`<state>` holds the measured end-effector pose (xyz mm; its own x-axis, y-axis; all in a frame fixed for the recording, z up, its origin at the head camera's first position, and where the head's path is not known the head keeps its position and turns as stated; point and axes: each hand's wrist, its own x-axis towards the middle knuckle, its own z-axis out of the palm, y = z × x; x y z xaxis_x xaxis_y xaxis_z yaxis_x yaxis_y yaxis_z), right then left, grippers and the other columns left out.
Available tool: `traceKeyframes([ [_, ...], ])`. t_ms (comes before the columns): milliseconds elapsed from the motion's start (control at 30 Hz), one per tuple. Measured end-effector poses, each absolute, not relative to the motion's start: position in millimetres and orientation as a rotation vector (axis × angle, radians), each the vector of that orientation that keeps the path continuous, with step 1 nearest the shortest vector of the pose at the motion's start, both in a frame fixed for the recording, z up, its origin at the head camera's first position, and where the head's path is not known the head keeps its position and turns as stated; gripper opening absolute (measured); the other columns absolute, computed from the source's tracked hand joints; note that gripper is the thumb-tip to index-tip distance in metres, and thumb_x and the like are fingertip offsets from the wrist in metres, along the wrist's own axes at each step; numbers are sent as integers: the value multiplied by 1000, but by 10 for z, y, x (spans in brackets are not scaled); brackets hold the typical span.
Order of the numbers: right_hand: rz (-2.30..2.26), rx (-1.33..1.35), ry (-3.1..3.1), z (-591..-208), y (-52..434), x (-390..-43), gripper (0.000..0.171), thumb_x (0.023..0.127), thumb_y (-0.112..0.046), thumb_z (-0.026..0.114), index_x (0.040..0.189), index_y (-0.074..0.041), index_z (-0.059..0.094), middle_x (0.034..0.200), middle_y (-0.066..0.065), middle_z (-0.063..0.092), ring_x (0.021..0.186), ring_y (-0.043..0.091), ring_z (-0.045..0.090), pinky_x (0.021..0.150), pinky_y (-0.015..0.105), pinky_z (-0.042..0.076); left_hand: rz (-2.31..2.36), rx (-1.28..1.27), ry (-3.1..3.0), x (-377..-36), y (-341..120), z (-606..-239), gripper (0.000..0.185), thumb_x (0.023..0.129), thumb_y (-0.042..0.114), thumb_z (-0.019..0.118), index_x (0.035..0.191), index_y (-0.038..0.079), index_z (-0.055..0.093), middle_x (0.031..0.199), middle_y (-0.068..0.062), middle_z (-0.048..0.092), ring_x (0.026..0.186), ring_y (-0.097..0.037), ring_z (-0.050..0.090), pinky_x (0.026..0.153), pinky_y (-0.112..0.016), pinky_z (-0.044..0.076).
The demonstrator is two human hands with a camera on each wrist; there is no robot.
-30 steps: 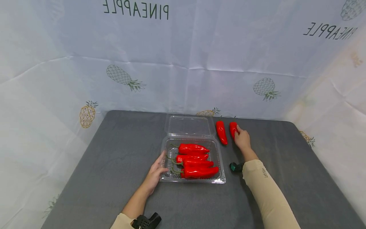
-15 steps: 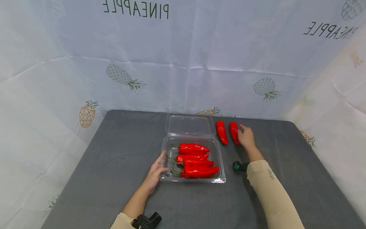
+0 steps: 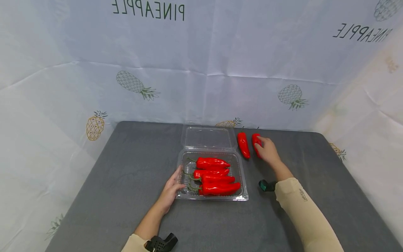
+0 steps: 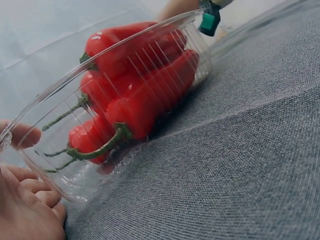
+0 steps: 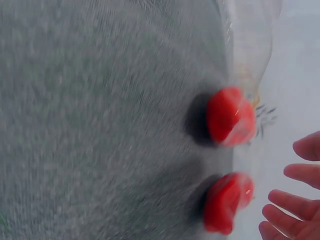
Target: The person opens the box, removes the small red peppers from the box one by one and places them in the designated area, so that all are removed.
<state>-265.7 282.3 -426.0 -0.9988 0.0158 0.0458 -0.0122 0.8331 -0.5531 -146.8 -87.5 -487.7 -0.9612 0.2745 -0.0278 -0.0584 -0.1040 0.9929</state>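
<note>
A clear plastic clamshell container (image 3: 244, 182) stands with its lid folded back. Several red peppers (image 3: 217, 189) with green stems lie crosswise in it. At its left side my left hand (image 3: 171, 189) grips the wall, thumb over the rim and the other fingers curled outside, as the left wrist view shows. To the right of the lid are two more red peppers, a left one (image 3: 243, 145) and a right one (image 3: 256, 140). My right hand (image 3: 267, 150) is over the right pepper in the head view; in the right wrist view its fingers (image 5: 295, 202) are spread apart with nothing between them.
The transparent lid (image 3: 207, 138) lies flat behind the container. Everything rests on a dark grey tabletop (image 3: 138, 168). A white cloth (image 3: 201, 94) printed with pineapples hangs behind the table's far edge.
My right hand has come off the right pepper toward the right, then moved back over it, its arm shifting right. The left hand, container and peppers have stayed put.
</note>
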Motion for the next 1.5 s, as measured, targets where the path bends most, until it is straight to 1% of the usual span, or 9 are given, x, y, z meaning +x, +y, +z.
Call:
traceKeyframes([
  [133, 890, 109, -2974, -4174, 2716, -2596, 47, 93, -14, 47, 134, 9, 42, 135, 33, 40, 126, 47, 36, 106, 58, 28, 2164, 238, 1938, -1466, -876, -4866, 74, 84, -1, 45, 148, -1, 9, 157, -15, 4, 145, -29, 0, 94, 3, 18],
  [333, 891, 252, -3010, -4055, 2568, -2504, 48, 92, -16, 50, 134, 6, 44, 138, 30, 41, 131, 46, 31, 107, 59, 24, 2150, 228, 1952, -1461, -875, -4858, 74, 84, -1, 46, 148, -1, 10, 157, -15, 5, 145, -29, -1, 94, 3, 17],
  [567, 930, 407, -3031, -3988, 2428, -2411, 47, 91, -17, 55, 132, 3, 48, 133, 27, 48, 125, 42, 42, 103, 57, 33, 2155, 238, 1943, -1462, -878, -4859, 74, 83, -1, 46, 148, -1, 10, 157, -15, 4, 145, -29, -1, 94, 3, 18],
  [800, 1026, 727, -3071, -3945, 2272, -2301, 48, 89, -19, 59, 133, -3, 49, 133, 19, 53, 122, 36, 50, 96, 51, 44, 2162, 240, 1947, -1462, -880, -4865, 74, 83, -2, 45, 148, -2, 10, 157, -17, 5, 144, -30, 1, 94, 3, 19],
  [967, 1098, 851, -3077, -3887, 2167, -2262, 50, 89, -21, 60, 134, -3, 48, 132, 18, 54, 122, 35, 50, 96, 50, 44, 2164, 238, 1935, -1470, -877, -4870, 74, 83, -1, 45, 148, -1, 9, 157, -15, 4, 145, -29, -1, 94, 3, 19],
  [1200, 1047, 964, -3129, -3862, 2031, -2211, 49, 88, -16, 61, 133, -2, 49, 132, 17, 54, 120, 34, 52, 95, 50, 45, 2173, 263, 1935, -1463, -877, -4884, 74, 83, -1, 46, 148, -2, 10, 156, -18, 4, 144, -32, -1, 96, 1, 18],
  [1333, 972, 1025, -3201, -3856, 1949, -2146, 48, 88, -18, 61, 133, -4, 51, 130, 16, 57, 99, 27, 61, 81, 37, 53, 2187, 279, 1935, -1461, -875, -4892, 74, 82, -2, 46, 148, -3, 11, 156, -19, 4, 143, -34, -2, 96, 1, 18],
  [1433, 896, 1100, -3235, -3854, 1898, -2111, 47, 87, -18, 63, 131, -4, 53, 125, 14, 59, 80, 18, 57, 68, 24, 50, 2182, 261, 1946, -1462, -879, -4893, 74, 82, -2, 46, 148, -2, 12, 156, -18, 5, 144, -32, -1, 95, 2, 18],
  [1500, 867, 1157, -3265, -3848, 1862, -2092, 48, 86, -18, 64, 131, -5, 53, 119, 12, 61, 70, 14, 53, 62, 20, 47, 2176, 240, 1949, -1462, -881, -4891, 74, 82, -1, 46, 148, -1, 12, 157, -17, 6, 144, -30, 0, 94, 2, 18],
])
